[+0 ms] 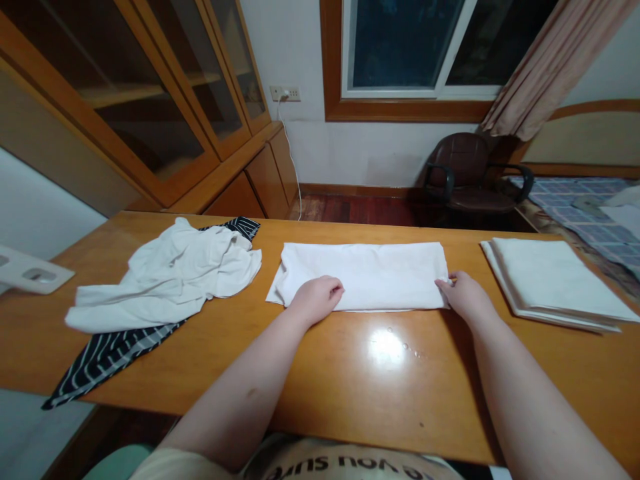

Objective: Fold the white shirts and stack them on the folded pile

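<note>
A white cloth (370, 275), folded into a long flat rectangle, lies on the wooden table in front of me. On its lower left part rests my left hand (318, 297), with the fingers curled in and no fabric visibly gathered in them. At the right end, my right hand (459, 292) pinches the cloth's edge between thumb and fingers. The left end of the cloth looks looser, with uneven layers and a corner sticking out.
To the left, a crumpled white cloth (185, 270) lies over a black striped cloth (127, 350) that hangs past the front edge. A stack of folded white cloths (545, 277) sits right. Beyond the table (345, 373) are a cabinet (240, 193) and a chair (463, 167).
</note>
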Demonstrator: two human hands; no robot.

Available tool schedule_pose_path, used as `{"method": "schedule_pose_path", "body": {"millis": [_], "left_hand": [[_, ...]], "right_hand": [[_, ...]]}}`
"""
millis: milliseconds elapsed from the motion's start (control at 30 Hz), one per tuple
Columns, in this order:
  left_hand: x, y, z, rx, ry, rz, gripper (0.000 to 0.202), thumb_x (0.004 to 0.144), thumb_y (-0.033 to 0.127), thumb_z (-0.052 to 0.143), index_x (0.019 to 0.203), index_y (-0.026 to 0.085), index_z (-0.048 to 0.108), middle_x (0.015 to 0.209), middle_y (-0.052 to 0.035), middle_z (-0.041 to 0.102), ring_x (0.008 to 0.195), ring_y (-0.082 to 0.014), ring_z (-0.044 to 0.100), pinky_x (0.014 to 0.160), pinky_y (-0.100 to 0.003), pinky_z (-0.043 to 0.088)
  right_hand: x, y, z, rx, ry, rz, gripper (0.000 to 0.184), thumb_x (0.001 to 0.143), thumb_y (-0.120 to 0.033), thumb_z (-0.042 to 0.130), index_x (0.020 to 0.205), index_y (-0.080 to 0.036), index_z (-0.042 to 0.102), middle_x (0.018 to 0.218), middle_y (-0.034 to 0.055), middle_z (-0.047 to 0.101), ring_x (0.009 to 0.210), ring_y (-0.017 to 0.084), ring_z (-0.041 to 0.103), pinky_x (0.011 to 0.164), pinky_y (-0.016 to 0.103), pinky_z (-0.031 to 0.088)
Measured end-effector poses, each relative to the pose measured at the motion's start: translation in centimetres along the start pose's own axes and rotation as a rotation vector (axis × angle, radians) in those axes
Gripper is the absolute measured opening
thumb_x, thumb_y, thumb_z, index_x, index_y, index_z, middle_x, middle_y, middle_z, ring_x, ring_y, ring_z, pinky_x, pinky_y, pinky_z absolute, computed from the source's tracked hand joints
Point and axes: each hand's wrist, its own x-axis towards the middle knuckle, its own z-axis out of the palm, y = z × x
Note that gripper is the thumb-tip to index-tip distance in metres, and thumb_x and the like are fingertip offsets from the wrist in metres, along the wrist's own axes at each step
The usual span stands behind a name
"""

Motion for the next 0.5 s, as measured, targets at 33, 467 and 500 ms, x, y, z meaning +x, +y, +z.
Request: {"method": "schedule_pose_path", "body": {"millis": [33,467,500], "left_hand": [[0.2,-0.3,0.1,0.010,0.088,-0.025,0.028,0.089,0.031,0.041,0.097,0.022,0.067,0.099,-0.0058,0.067,0.091,-0.0183,0.061,0.084,-0.029,0.046],[1.6,-3.1,3.0,0.324,-0.036,-0.184,0.070,0.089,0.058,0.037,0.148,0.024,0.022,0.157,-0.0099,0.005,0.143,-0.0307,0.003,0.113,-0.050,0.009],[1.6,-3.0,3.0,0.336,-0.049,-0.192,0.070,0.089,0.059,0.035,0.149,0.025,0.020,0.157,-0.0090,0.004,0.143,-0.0301,0.003,0.114,-0.050,0.009]], "right_hand": [[-0.1,-0.1,-0.1,-0.023,-0.012,0.002,0.051,0.084,-0.049,0.046,0.111,-0.009,0.060,0.100,0.0190,0.067,0.092,0.031,0.063,0.071,0.035,0.044],[1.0,1.3,-0.5,-0.081,-0.065,0.047,0.048,0.085,-0.052,0.039,0.090,-0.013,0.066,0.085,0.0178,0.068,0.084,0.031,0.063,0.068,0.036,0.044],[1.0,1.3,-0.6,-0.078,-0.062,0.054,0.048,0.085,-0.052,0.039,0.091,-0.013,0.066,0.085,0.0179,0.067,0.084,0.031,0.063,0.068,0.037,0.044]]}}
